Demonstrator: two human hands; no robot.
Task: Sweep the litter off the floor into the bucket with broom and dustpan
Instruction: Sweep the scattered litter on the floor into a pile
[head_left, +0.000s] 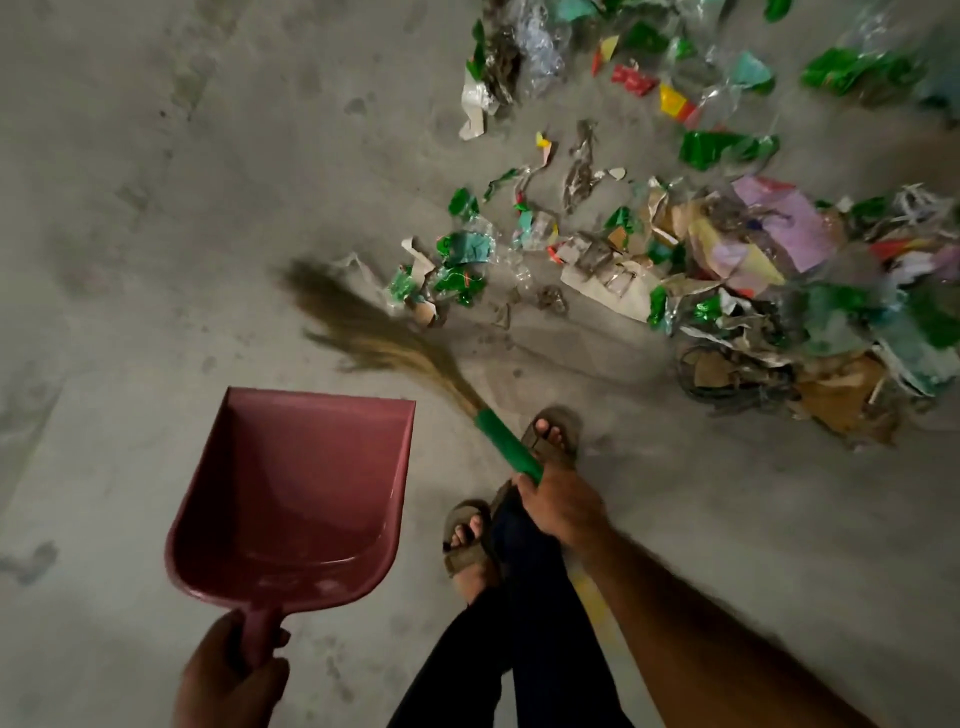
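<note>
My left hand (228, 675) grips the handle of a dark pink dustpan (296, 483), held above the floor at lower left with nothing in it. My right hand (561, 509) grips the green handle of a grass broom (395, 348). The blurred bristles fan out up and to the left, touching the grey floor just left of some small green scraps (457, 270). A large pile of litter (779, 291), made of paper, cardboard, plastic film and green wrappers, spreads over the right side and up to the top edge. No bucket is in view.
My two sandalled feet (550, 436) and dark trouser legs stand between the dustpan and the litter pile. Bare grey concrete floor (156, 208) with faint stains covers the left half and the lower right.
</note>
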